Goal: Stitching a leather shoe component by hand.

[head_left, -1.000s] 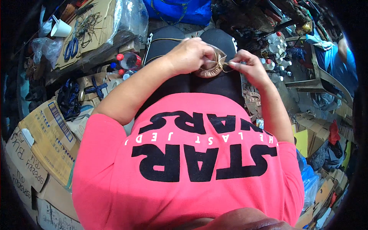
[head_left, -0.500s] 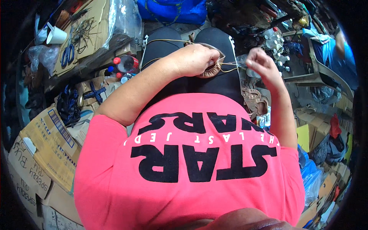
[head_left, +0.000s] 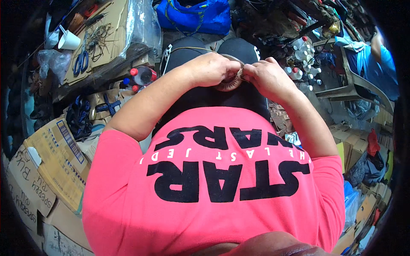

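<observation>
A brown leather shoe upper (head_left: 229, 86) with a gathered, puckered edge rests over my lap between my thighs, largely covered by my fingers. My left hand (head_left: 213, 69) is closed on its left and upper side. At the right rim, my right hand (head_left: 270, 79) has its thumb and fingers pinched together, close to the left fingertips. What lies in that pinch is hidden. A thin tan cord (head_left: 188, 48) runs from the work across my left thigh.
Scissors (head_left: 80, 62), a white cup (head_left: 69, 40) and a bundle of cords (head_left: 99, 36) lie on a cardboard-topped bench at left. Bottles (head_left: 143, 76) stand beside it. A blue bag (head_left: 196, 19) is ahead, a plastic chair (head_left: 352, 77) at right, cardboard boxes (head_left: 55, 158) at lower left.
My right hand has come in leftward from beside my right thigh to the shoe upper's rim, its fingers now pinched. My left hand still holds the upper.
</observation>
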`<move>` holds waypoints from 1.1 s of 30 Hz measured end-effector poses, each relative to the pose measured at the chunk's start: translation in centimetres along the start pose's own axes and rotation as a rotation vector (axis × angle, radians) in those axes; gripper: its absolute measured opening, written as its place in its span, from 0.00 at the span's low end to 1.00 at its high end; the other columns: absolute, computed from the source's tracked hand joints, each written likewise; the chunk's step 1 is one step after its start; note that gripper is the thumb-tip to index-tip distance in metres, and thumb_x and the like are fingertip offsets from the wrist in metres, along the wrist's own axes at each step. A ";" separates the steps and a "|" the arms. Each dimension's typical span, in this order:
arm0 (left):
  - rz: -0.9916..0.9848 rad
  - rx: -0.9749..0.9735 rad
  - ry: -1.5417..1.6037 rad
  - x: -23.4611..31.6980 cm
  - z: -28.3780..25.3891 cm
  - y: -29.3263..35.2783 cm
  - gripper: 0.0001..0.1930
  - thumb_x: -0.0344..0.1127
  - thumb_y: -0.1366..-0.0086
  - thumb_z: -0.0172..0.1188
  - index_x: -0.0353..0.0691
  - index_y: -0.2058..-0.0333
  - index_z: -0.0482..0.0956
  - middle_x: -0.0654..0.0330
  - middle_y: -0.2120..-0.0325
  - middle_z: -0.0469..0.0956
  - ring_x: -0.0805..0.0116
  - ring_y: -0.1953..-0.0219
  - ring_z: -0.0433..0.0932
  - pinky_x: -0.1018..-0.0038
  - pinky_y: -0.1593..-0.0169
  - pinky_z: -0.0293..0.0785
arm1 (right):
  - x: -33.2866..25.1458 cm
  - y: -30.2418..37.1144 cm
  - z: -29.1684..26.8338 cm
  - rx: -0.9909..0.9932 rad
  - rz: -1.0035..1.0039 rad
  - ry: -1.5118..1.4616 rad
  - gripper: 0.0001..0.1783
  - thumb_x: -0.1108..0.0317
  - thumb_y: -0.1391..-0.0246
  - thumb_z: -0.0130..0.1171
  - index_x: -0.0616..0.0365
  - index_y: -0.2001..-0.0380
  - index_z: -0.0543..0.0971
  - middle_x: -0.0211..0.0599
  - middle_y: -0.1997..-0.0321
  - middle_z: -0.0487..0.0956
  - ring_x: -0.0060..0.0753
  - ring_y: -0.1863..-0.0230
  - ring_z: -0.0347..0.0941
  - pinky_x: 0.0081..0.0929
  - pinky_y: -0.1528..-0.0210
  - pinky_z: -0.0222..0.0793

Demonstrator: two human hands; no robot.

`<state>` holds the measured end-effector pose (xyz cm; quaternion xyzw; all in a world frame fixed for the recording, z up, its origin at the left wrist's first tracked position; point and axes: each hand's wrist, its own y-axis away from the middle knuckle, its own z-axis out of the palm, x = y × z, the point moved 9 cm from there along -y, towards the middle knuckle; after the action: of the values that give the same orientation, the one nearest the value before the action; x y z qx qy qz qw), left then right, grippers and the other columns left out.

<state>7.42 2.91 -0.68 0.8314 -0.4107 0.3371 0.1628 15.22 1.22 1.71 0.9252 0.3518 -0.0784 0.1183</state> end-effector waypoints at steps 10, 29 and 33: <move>-0.175 0.135 -0.279 -4.2 -7.0 9.1 0.02 0.28 0.44 0.50 0.39 0.72 0.68 0.51 0.74 0.76 0.49 0.69 0.74 0.60 0.67 0.69 | 11.7 8.7 1.2 0.248 0.334 -0.279 0.03 0.71 0.51 0.57 0.57 0.71 0.76 0.33 0.74 0.75 0.31 0.70 0.71 0.27 0.67 0.65; -0.174 0.300 -0.302 -2.3 -9.4 11.6 0.08 0.33 0.46 0.60 0.36 0.68 0.78 0.51 0.73 0.76 0.51 0.65 0.75 0.64 0.59 0.72 | 7.3 7.7 -0.2 0.002 0.342 -0.541 0.12 0.71 0.44 0.55 0.60 0.57 0.78 0.32 0.66 0.80 0.20 0.67 0.71 0.20 0.63 0.67; -0.857 0.519 -0.620 -14.8 -23.7 28.1 0.13 0.41 0.42 0.58 0.39 0.63 0.79 0.50 0.70 0.79 0.57 0.65 0.79 0.67 0.59 0.72 | 23.1 20.5 1.6 0.230 0.750 -0.432 0.14 0.66 0.44 0.55 0.52 0.55 0.79 0.38 0.59 0.81 0.21 0.58 0.74 0.19 0.53 0.66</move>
<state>-31.40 7.23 5.95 0.9956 0.0296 0.0719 -0.0522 45.98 0.53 -1.76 0.9584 -0.0517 -0.2602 0.1057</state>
